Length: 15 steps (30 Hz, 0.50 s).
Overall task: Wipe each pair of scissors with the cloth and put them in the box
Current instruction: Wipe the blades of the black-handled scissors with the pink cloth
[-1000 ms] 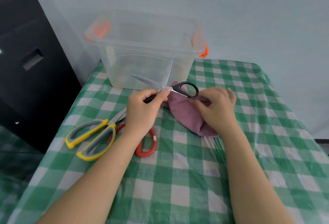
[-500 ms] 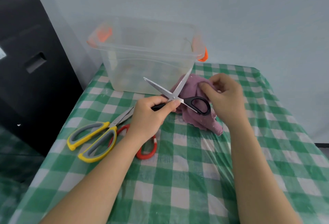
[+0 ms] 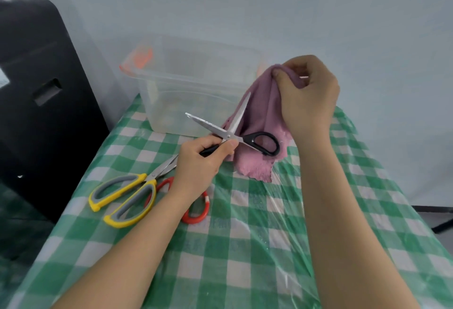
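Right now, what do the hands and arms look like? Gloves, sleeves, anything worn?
Both arms are bare from the frame's bottom edge to the fingertips: no sleeves show. The left hand and right hand wear no gloves. No watch, ring, band or marking shows on either wrist or forearm. Fingernails look short and unpainted where they show on the right hand. No cables or sensors on the arms.
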### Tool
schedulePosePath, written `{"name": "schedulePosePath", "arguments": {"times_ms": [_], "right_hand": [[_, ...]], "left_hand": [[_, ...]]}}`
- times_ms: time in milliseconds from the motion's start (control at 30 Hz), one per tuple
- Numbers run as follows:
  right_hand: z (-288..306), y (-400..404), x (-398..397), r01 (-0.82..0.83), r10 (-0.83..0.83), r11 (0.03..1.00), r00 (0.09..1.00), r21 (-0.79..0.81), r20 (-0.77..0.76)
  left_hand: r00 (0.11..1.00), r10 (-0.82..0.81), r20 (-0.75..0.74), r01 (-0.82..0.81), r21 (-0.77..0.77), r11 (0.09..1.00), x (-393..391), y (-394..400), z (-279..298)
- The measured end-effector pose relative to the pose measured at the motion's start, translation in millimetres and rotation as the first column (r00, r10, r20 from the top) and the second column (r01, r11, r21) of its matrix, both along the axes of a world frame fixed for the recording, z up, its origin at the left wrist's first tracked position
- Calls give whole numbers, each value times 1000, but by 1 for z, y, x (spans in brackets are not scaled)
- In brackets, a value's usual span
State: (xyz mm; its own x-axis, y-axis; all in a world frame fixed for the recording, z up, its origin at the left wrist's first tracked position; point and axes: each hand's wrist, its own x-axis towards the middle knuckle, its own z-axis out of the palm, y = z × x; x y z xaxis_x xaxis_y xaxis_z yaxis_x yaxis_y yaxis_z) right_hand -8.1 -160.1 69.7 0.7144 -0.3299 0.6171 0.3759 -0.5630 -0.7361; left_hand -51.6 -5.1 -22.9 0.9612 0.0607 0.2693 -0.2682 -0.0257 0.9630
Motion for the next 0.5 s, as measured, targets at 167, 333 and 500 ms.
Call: {"name": "schedulePosePath", "arguments": {"times_ms": [167,333,500], "right_hand": [[8,4,2,-45,42,995,999,-94,-35],[24,9,-3,-66,67,998,995,-21,74],[40,9,-5,-39,42,998,997,-53,67]], "left_hand": [[1000,15,1,-15,-15,1000,1,1,-1],[999,21,-25,-22,-74,997,2,1,1],[999,31,-25,-33,-99,995,2,2,0]]}}
